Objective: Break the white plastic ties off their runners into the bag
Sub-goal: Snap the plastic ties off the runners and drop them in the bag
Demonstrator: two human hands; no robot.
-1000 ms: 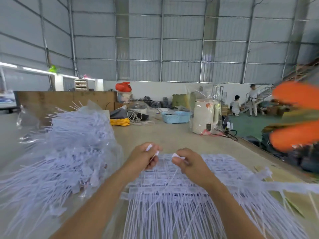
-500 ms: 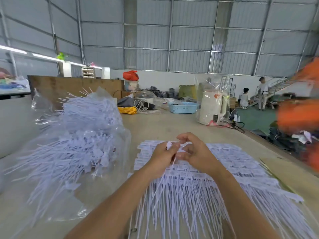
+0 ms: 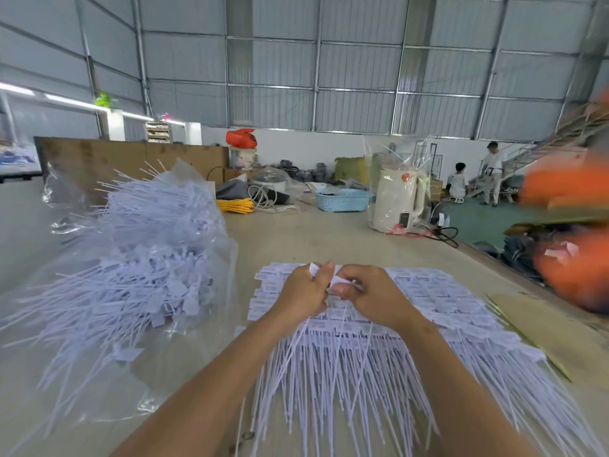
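Both hands, left hand (image 3: 304, 288) and right hand (image 3: 369, 295), are meeting, pinching white ties (image 3: 333, 282) above the runner stack (image 3: 428, 301); a sharp twist should snap them cleanly toward the bag (image 3: 138, 245) at left.

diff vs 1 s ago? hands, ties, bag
The left hand and right hand, apart a second ago, have closed together and now touch, both pinching white tie heads over the stack of ties on runners. The head camera tipped down a little, so the stack sits higher in view. The clear bag of loose ties stays at left, unmoved.
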